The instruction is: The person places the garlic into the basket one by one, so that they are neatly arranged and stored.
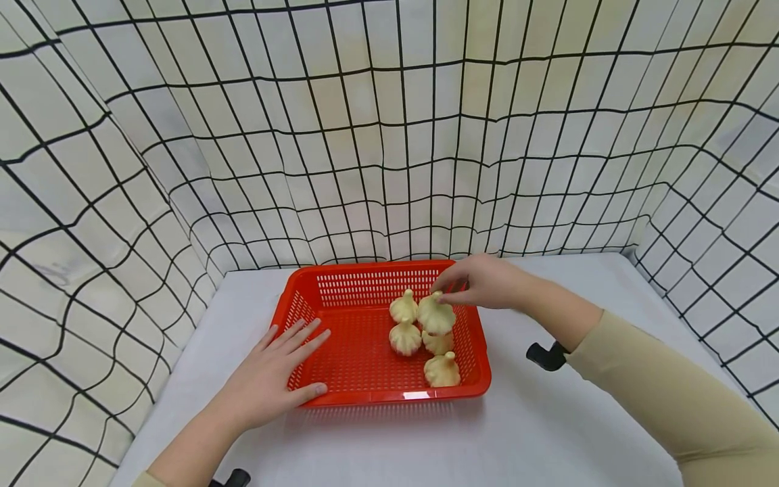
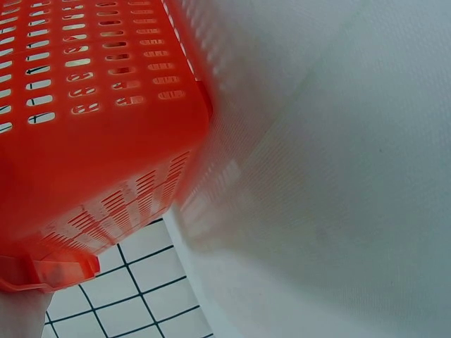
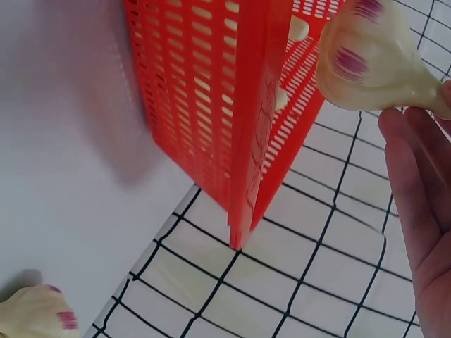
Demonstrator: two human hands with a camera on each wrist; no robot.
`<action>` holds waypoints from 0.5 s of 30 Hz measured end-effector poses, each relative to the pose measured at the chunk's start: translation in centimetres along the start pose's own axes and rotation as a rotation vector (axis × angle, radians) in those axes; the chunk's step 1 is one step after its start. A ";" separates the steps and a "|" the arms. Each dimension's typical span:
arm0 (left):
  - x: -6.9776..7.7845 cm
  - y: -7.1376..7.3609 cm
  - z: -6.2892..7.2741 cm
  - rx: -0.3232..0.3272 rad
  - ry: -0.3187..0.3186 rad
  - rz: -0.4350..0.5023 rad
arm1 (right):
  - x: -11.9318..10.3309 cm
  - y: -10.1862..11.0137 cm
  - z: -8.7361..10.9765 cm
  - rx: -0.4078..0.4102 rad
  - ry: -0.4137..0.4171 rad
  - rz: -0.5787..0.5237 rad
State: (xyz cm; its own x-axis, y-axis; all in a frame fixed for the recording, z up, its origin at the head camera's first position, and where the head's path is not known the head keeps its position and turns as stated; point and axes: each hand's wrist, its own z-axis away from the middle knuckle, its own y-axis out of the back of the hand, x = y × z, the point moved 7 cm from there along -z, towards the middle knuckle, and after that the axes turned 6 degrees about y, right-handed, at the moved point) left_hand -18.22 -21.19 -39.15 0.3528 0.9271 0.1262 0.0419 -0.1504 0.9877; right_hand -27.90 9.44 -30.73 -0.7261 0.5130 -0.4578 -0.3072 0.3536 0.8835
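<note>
A red plastic basket (image 1: 347,399) with slotted walls stands on the white table. My right hand (image 1: 487,281) pinches a pale garlic bulb (image 1: 436,314) by its stem over the basket's right part. In the right wrist view this garlic bulb (image 3: 370,60) shows purple streaks and hangs from my fingertips (image 3: 416,120). Beneath and around it several more garlic bulbs sit in the basket, one (image 1: 442,370) at the front right corner. My left hand (image 1: 274,372) lies with spread, straight fingers over the basket's left front rim.
Another garlic bulb (image 3: 39,313) lies on the table outside the basket; my right arm hides it in the head view. Black netting (image 1: 389,162) over white cloth encloses the back and sides. Dark wrist-camera pieces (image 1: 546,356) jut out near both wrists.
</note>
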 end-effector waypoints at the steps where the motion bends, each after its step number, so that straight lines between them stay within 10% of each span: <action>1: 0.0 0.0 0.0 0.000 0.000 0.000 | -0.2 -0.2 -0.3 -0.008 0.016 0.009; 15: 0.0 0.0 0.0 -0.004 0.001 0.002 | -2.3 -3.7 -2.5 -0.173 0.077 0.009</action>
State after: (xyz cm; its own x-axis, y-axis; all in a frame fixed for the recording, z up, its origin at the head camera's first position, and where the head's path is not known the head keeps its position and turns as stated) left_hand -18.17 -21.18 -39.14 0.3519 0.9272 0.1281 0.0379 -0.1509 0.9878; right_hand -26.63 5.04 -32.74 -0.7725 0.4517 -0.4464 -0.3965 0.2059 0.8946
